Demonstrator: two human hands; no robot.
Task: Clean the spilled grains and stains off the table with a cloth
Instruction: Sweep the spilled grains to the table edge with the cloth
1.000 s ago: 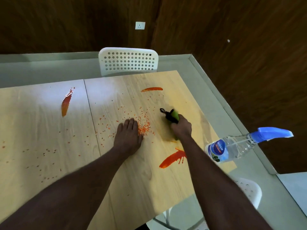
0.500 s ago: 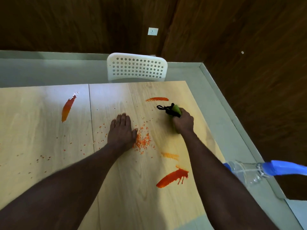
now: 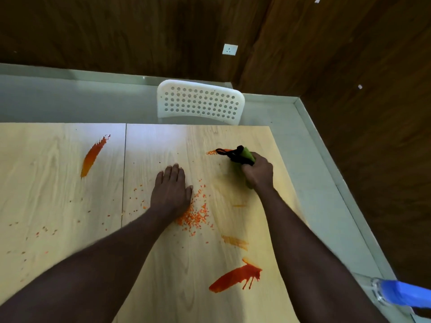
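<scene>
Two hands are on the pale wooden surface. The left hand lies flat, palm down, fingers straight and together, and its thumb side touches a heap of orange grains. The right hand is curled tight round a green cloth with a black loop, pressed to the wood near the far right corner. The cloth's leading end touches a short orange streak. A seam runs front to back just left of the left hand, with loose grains scattered on both sides of it. A long orange stain sits on the left panel, well apart from both hands, with bare wood around it. Between the forearms, nearer the right edge, lie a faint smear and a thick red stain. A white perforated chair stands against the far edge. A spray bottle with a blue head shows at the lower right, past the right edge; what it rests on is cut off.
</scene>
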